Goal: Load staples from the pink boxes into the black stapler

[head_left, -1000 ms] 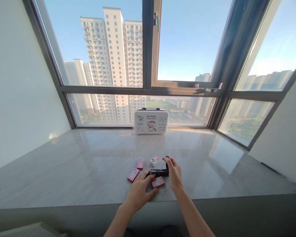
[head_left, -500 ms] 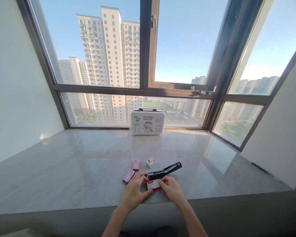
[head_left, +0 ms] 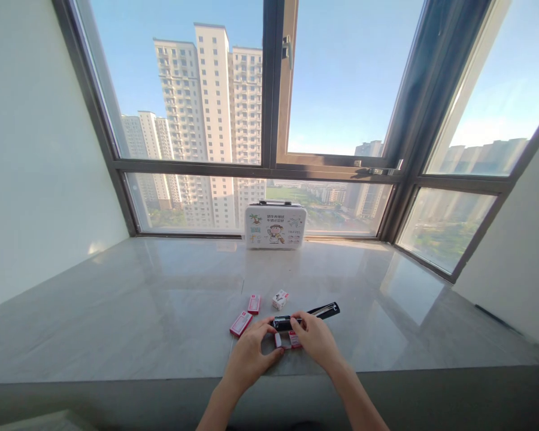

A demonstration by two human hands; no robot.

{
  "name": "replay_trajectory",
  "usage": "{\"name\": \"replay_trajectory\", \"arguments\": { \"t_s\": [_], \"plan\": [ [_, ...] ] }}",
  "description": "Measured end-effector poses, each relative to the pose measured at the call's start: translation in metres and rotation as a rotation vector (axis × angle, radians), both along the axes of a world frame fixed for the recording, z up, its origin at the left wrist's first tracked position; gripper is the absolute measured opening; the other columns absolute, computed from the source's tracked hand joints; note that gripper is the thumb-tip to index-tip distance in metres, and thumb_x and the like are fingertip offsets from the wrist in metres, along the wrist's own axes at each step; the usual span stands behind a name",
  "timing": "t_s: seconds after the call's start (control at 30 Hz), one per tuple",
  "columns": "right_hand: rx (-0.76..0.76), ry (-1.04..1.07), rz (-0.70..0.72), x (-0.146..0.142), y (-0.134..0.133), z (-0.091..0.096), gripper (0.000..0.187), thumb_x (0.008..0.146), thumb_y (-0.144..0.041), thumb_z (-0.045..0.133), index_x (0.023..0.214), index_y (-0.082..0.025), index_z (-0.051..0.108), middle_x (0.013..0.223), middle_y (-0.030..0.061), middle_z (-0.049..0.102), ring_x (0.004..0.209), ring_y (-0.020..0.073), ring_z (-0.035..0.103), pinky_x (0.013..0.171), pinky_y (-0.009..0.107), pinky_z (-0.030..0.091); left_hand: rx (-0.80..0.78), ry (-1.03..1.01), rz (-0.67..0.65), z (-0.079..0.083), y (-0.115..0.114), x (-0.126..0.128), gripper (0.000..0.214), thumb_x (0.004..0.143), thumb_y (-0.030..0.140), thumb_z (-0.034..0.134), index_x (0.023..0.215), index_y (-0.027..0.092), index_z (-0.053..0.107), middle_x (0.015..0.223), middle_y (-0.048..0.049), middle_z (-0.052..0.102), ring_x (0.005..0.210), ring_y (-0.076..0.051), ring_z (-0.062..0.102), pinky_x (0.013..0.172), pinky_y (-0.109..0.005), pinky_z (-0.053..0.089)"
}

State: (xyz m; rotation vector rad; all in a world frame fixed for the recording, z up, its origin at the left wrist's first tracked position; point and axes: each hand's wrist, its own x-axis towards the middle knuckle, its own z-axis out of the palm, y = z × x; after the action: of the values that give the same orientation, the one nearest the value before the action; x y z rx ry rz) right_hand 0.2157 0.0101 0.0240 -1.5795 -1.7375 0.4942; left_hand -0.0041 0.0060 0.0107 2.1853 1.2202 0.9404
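Note:
A black stapler (head_left: pixel 281 323) lies opened out on the sill, its top arm swung away to the right. My right hand (head_left: pixel 317 338) has its fingertips closed on the stapler near the hinge. Below it, a small red-and-white staple box (head_left: pixel 294 340) is partly covered by that hand; a pale end (head_left: pixel 278 340) shows at its left. My left hand (head_left: pixel 251 353) curls around the box's left side, thumb at the lower edge and index finger by the stapler's left end. Whether the right fingers pinch something small is hidden.
Two more red-and-white boxes (head_left: pixel 241 324) (head_left: pixel 254 303) lie left of the stapler. A small white box (head_left: pixel 279 299) sits behind it. A white printed case (head_left: pixel 275 227) stands against the window. The marble sill (head_left: pixel 139 323) ends at a front edge near my wrists.
My right hand has moved from the staple box up to the stapler. The box now shows a pale end at its left. The whole view has shifted slightly.

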Motion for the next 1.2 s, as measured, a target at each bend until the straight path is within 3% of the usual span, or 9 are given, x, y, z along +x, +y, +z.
{"name": "replay_trajectory", "arguments": {
  "t_s": [0.23, 0.4, 0.57, 0.7, 0.87, 1.03, 1.1, 1.2],
  "plan": [
    [-0.082, 0.365, 0.085, -0.041, 0.029, -0.025, 0.027, 0.088, -0.041, 0.058, 0.097, -0.016, 0.061, 0.063, -0.0013, 0.06, 0.057, 0.0168, 0.055, 0.053, 0.024, 0.037, 0.004, -0.019, 0.003, -0.003, 0.006, 0.0, 0.031, 0.074, 0.034, 0.078, 0.103, 0.027, 0.069, 0.143, -0.0033, 0.055, 0.131, -0.028, 0.051, 0.111, -0.041, 0.039],
    [0.033, 0.192, 0.19, -0.042, 0.029, 0.002, 0.015, 0.088, -0.031, 0.059, 0.093, -0.018, 0.064, 0.066, -0.002, 0.06, 0.062, 0.015, 0.054, 0.058, 0.024, 0.035, 0.018, -0.032, -0.014, 0.002, 0.005, 0.0, 0.031, 0.073, 0.034, 0.079, 0.102, 0.027, 0.068, 0.14, -0.004, 0.057, 0.126, -0.028, 0.054, 0.109, -0.04, 0.041],
    [-0.054, -0.094, 0.332, -0.024, 0.009, 0.027, 0.007, 0.08, -0.02, 0.063, 0.086, -0.021, 0.068, 0.064, -0.0039, 0.06, 0.059, 0.0129, 0.052, 0.054, 0.024, 0.026, 0.016, -0.024, 0.003, 0.0, 0.004, -0.001, 0.033, 0.075, 0.038, 0.077, 0.104, 0.027, 0.068, 0.141, -0.0045, 0.056, 0.129, -0.028, 0.052, 0.11, -0.042, 0.039],
    [-0.077, -0.235, 0.286, -0.016, -0.005, 0.028, 0.015, 0.074, -0.014, 0.062, 0.083, -0.023, 0.069, 0.066, -0.0045, 0.062, 0.061, 0.0128, 0.054, 0.056, 0.025, 0.025, 0.022, -0.022, 0.006, -0.002, 0.004, -0.002, 0.028, 0.075, 0.036, 0.076, 0.1, 0.027, 0.067, 0.14, -0.0024, 0.057, 0.128, -0.027, 0.052, 0.109, -0.039, 0.039],
    [-0.064, -0.327, 0.19, -0.023, -0.009, 0.023, 0.011, 0.074, -0.016, 0.065, 0.082, -0.022, 0.069, 0.073, -0.0006, 0.066, 0.074, 0.0175, 0.059, 0.061, 0.026, 0.026, 0.022, -0.024, -0.005, -0.002, 0.004, -0.002, 0.027, 0.075, 0.034, 0.075, 0.1, 0.027, 0.066, 0.14, -0.0031, 0.056, 0.129, -0.026, 0.052, 0.109, -0.038, 0.039],
    [-0.079, -0.307, 0.147, -0.024, -0.012, 0.019, 0.011, 0.08, -0.018, 0.061, 0.087, -0.023, 0.069, 0.08, 0.0008, 0.068, 0.08, 0.0186, 0.061, 0.064, 0.026, 0.028, 0.043, -0.05, 0.004, 0.002, 0.0, -0.003, 0.035, 0.074, 0.037, 0.077, 0.105, 0.025, 0.065, 0.138, -0.0061, 0.056, 0.127, -0.026, 0.051, 0.107, -0.036, 0.039],
    [-0.076, -0.28, 0.092, -0.012, -0.014, 0.017, 0.011, 0.084, -0.019, 0.059, 0.092, -0.023, 0.066, 0.079, -0.0002, 0.067, 0.078, 0.0178, 0.061, 0.063, 0.025, 0.029, 0.067, -0.046, 0.056, 0.005, -0.002, -0.004, 0.035, 0.078, 0.043, 0.074, 0.105, 0.023, 0.064, 0.126, -0.0074, 0.061, 0.119, -0.025, 0.055, 0.101, -0.035, 0.041],
    [-0.109, -0.289, -0.063, 0.016, -0.018, 0.011, 0.011, 0.093, -0.027, 0.054, 0.091, -0.022, 0.064, 0.074, 0.0001, 0.066, 0.072, 0.0183, 0.061, 0.062, 0.026, 0.03, 0.035, 0.045, 0.139, 0.008, -0.002, -0.001, 0.029, 0.092, 0.048, 0.054, 0.086, 0.022, 0.064, 0.091, -0.0035, 0.067, 0.094, -0.022, 0.06, 0.085, -0.032, 0.041]
  ]
}}
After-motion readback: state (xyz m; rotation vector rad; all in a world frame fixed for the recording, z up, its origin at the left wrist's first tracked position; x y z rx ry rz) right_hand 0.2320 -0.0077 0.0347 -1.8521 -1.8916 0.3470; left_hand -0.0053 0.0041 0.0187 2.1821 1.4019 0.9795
